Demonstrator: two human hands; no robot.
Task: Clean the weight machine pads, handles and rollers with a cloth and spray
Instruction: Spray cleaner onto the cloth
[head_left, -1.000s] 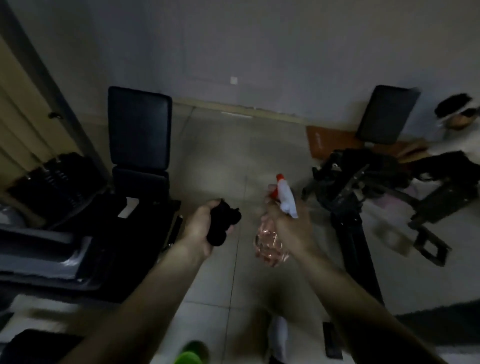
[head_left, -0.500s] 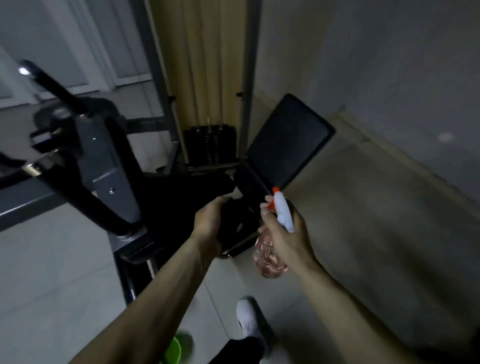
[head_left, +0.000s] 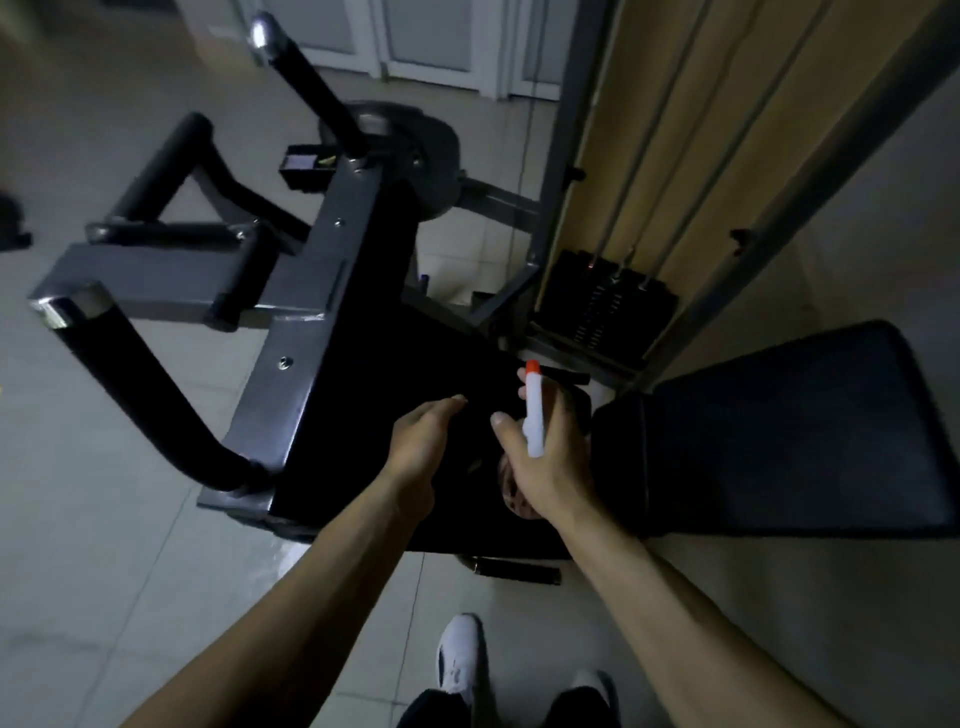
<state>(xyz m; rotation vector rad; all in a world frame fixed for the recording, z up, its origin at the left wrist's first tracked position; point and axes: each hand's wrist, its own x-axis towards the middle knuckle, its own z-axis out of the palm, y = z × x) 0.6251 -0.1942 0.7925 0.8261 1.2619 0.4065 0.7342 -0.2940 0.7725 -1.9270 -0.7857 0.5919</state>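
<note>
With the right hand (head_left: 545, 462) gripping the spray bottle (head_left: 534, 415) over the right edge of the seat pad (head_left: 374, 410) and the left hand (head_left: 421, 447) just beside it, its hold on any cloth impossible to tell against the black, a careless squeeze could mist the floor tiles (head_left: 156, 571) and leave them slippery.

One wide head-worn view looks steeply down, close over the machine (head_left: 332, 291), with shoes (head_left: 460, 660) at its bottom edge.

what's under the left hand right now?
Only the black seat pad shows around the left hand. The palm covers anything beneath; a cloth there cannot be made out against the dark pad.
</note>
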